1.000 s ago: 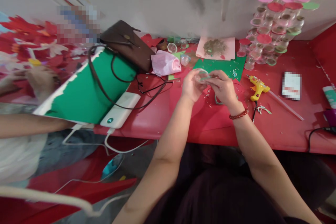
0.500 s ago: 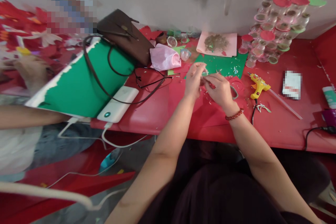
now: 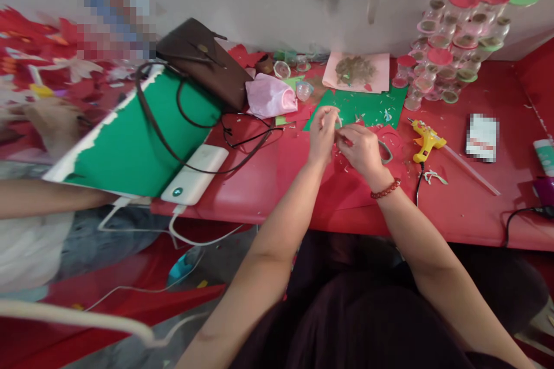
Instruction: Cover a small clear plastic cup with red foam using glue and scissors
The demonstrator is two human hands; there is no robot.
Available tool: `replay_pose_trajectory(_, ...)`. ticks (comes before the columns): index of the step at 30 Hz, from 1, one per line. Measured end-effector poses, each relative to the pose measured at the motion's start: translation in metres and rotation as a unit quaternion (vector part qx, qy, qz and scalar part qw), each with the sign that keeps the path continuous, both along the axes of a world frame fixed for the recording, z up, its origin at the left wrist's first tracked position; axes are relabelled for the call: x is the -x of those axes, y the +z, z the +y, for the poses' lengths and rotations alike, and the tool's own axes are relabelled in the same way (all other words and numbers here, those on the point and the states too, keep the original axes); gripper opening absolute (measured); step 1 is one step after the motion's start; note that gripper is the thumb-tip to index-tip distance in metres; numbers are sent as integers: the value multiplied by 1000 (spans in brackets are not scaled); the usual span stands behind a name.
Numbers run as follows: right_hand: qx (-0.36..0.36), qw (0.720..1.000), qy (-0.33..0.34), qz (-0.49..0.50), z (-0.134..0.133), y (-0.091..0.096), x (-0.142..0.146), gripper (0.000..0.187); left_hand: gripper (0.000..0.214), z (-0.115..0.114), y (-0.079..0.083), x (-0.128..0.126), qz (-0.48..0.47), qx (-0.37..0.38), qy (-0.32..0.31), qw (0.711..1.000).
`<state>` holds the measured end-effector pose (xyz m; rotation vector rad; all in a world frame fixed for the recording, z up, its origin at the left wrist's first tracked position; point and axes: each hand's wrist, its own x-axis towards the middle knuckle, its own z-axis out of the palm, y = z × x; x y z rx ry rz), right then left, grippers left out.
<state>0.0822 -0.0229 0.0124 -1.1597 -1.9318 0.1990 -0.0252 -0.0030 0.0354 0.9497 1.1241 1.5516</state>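
My left hand [image 3: 324, 130] is closed around a small clear plastic piece with a pale curved rim [image 3: 339, 119], mostly hidden by the fingers. Close against it, my right hand [image 3: 358, 144] has its fingertips pinched together; what is between them I cannot make out. Both hands hover over red paper [image 3: 311, 179] strewn with small pale scraps. Beside the right hand lies a grey loop [image 3: 386, 153] that looks like a scissors handle. Further right rests a yellow glue gun [image 3: 426, 141] with a clear glue stick [image 3: 471, 171] in its back.
Behind are green paper [image 3: 363, 108], pink paper [image 3: 376, 72] with brown bits, a pink cloth [image 3: 268, 97] and a clear cup [image 3: 304, 90]. Left lie a brown bag [image 3: 203, 63], glasses [image 3: 242, 132] and a power bank [image 3: 197, 173]. Stacked clear cups [image 3: 454, 40] hang right. A co-worker's arm [image 3: 52, 196] is far left.
My fingers have shifted slightly around the small clear piece, which shows less now. Both hands stay close together in nearly the same spot. The view has moved a little.
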Motion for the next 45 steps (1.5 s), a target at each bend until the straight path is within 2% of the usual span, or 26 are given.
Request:
replay_pose_trajectory(3,1,1000,9,8,1,-1,0,24,14,0,-3,0,25,-48,6,999)
replay_pose_trajectory(9,4,997,17,78,4,-1,0,24,15,0,-1,1,-6,6,-7,1000)
replay_pose_trajectory(12,16,994,35,101,5,2,-2,24,15,-1,2,3,-23,9,-18,1000)
replay_pose_trajectory(17,5,992,79,100,6,5,-7,22,14,1,1,4,-16,-10,-11,1000)
replay_pose_trajectory(24,-15,992,76,98,7,2,-10,24,14,-1,5,2,-29,14,-19,999)
replay_pose_trajectory(31,-9,997,45,62,5,3,-7,21,12,-4,5,0,-31,7,-22,999)
replay_pose_trajectory(34,-7,992,17,122,7,3,-8,21,13,-6,9,0,-38,-1,-33,999)
replay_pose_trajectory(37,2,973,-69,218,11,2,-12,22,17,-8,14,1,-47,2,-35,998)
replay_pose_trajectory(39,35,958,-104,266,14,2,-14,24,19,-7,17,4,-68,6,-41,997)
replay_pose_trajectory(42,91,953,-97,272,15,1,-13,25,20,-4,18,10,-119,16,-69,990)
replay_pose_trajectory(45,110,960,-92,240,13,1,-11,28,19,-2,19,13,-146,33,-87,985)
